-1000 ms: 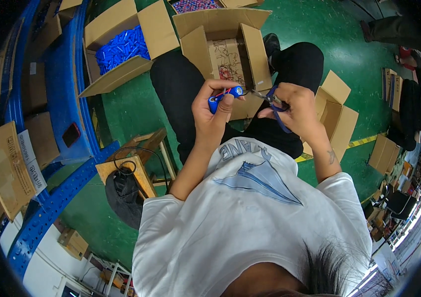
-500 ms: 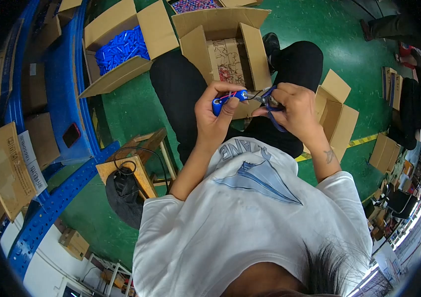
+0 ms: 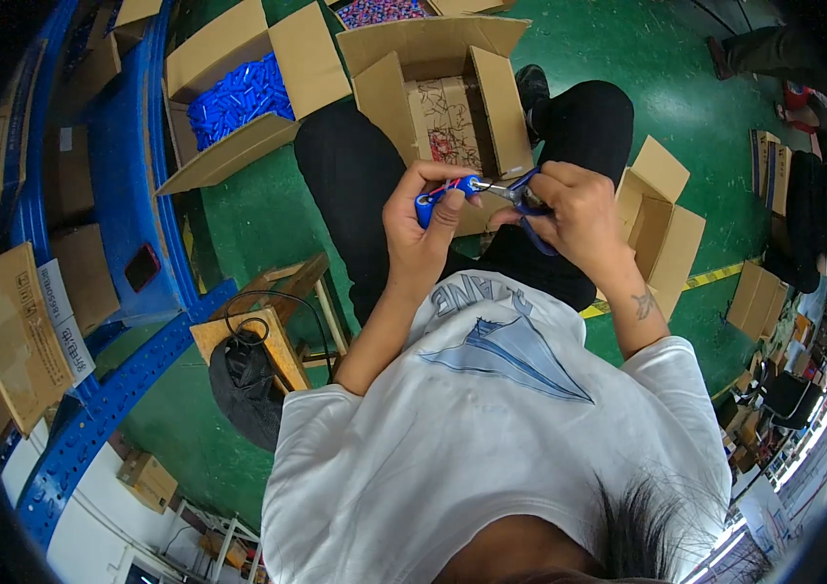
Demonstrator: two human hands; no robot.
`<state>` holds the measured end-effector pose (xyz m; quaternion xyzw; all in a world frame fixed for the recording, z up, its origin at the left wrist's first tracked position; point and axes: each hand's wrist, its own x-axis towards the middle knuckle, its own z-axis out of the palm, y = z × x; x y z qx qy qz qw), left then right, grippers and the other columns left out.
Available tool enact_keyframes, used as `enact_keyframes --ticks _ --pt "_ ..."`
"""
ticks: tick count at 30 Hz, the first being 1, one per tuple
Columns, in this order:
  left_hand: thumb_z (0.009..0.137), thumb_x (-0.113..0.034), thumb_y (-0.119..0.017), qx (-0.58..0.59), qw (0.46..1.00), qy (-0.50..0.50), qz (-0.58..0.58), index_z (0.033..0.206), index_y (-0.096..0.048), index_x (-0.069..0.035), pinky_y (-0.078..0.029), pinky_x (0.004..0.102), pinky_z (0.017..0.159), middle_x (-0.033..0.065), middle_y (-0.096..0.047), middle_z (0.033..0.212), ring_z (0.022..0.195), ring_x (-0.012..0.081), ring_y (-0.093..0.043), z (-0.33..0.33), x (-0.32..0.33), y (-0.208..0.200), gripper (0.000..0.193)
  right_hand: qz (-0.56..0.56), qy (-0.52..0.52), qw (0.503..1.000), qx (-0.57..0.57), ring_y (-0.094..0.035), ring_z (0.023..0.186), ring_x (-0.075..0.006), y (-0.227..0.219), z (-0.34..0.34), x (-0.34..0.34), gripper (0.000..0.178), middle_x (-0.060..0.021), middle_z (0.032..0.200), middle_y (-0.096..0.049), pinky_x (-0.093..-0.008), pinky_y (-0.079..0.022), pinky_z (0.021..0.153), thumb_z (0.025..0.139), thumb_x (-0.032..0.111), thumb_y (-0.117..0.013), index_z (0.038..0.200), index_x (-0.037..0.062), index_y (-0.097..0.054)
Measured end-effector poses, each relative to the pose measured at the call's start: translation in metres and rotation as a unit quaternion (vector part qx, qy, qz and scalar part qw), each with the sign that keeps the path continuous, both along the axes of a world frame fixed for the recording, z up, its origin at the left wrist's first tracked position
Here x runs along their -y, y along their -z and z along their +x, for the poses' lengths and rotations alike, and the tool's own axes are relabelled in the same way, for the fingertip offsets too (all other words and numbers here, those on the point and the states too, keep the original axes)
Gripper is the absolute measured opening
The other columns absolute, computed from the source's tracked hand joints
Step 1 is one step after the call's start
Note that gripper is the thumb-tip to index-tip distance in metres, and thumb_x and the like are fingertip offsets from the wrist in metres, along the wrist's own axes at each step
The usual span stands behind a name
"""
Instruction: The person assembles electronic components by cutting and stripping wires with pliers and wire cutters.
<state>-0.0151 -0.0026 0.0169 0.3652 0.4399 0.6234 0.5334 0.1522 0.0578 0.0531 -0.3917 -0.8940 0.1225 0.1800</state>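
Note:
My left hand is closed around a blue cylindrical battery with red and black wires, pinched between thumb and fingers. In my right hand is a pair of pliers with blue handles, fingers wrapped round them. Their metal jaws point left and reach the battery's right end, beside a thin dark wire. Whether the jaws grip the wire is too small to tell. Both hands are above my lap, just on the near side of an open cardboard box with red and dark wire pieces inside.
Left of my knees stands a carton of blue battery cylinders. Another open box is at the right. A wooden stool with a dark cap and blue shelving bearing a phone are at the left.
The pliers' jaws have shifted slightly left against the battery's end, and my right hand has turned a little. My left hand keeps its hold on the battery.

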Motion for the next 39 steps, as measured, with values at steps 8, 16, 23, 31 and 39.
enact_keyframes --ticks 8,16,23,31,39 --pt "0.086 -0.033 -0.055 0.025 1.000 0.012 -0.010 0.095 -0.050 -0.002 -0.024 0.0156 0.041 0.0040 -0.055 0.072 0.047 0.0015 -0.034 -0.002 -0.002 0.004 0.033 -0.185 -0.043 0.975 -0.111 -0.055 0.051 -0.0313 0.005 -0.004 -0.005 0.038 -0.0135 0.054 -0.053 -0.0340 -0.040 0.045 0.054 0.027 -0.080 0.056 -0.0024 -0.056" --pt "0.085 -0.035 -0.056 0.064 0.998 0.016 -0.009 0.095 -0.049 -0.003 -0.023 0.0153 0.041 0.0045 -0.054 0.071 0.047 0.0019 -0.033 -0.003 -0.004 0.006 0.034 -0.238 -0.041 0.960 -0.140 -0.055 0.050 -0.0300 0.011 -0.005 -0.005 0.036 -0.0138 0.055 -0.053 -0.0330 -0.040 0.045 0.056 0.025 -0.081 0.058 -0.0024 -0.058" --pt "0.085 -0.033 -0.057 0.139 0.990 0.026 -0.009 0.095 -0.047 -0.004 -0.024 0.0149 0.042 0.0037 -0.053 0.074 0.047 0.0017 -0.033 0.006 -0.004 0.008 0.033 -0.287 -0.039 0.940 -0.178 -0.044 0.043 -0.0230 0.014 -0.012 -0.005 0.040 -0.0123 0.050 -0.047 -0.0318 -0.034 0.043 0.056 0.027 -0.081 0.055 -0.0020 -0.054" --pt "0.085 -0.030 -0.058 0.097 0.995 -0.011 -0.030 0.094 -0.048 -0.004 -0.023 0.0154 0.042 0.0034 -0.054 0.075 0.048 0.0015 -0.032 -0.002 -0.009 0.011 0.029 -0.220 0.020 0.965 -0.140 -0.047 0.045 -0.0256 0.019 -0.005 -0.006 0.040 -0.0122 0.052 -0.047 -0.0330 -0.035 0.044 0.058 0.032 -0.079 0.059 -0.0005 -0.055" --pt "0.086 -0.027 -0.058 0.035 0.998 -0.041 -0.036 0.096 -0.052 -0.003 -0.024 0.0153 0.043 0.0018 -0.056 0.075 0.051 0.0010 -0.036 0.004 -0.008 0.006 0.026 -0.081 0.010 0.995 -0.057 -0.053 0.055 -0.0264 0.004 -0.010 -0.002 0.039 -0.0080 0.058 -0.049 -0.0347 -0.040 0.047 0.056 0.036 -0.076 0.064 0.0047 -0.055"
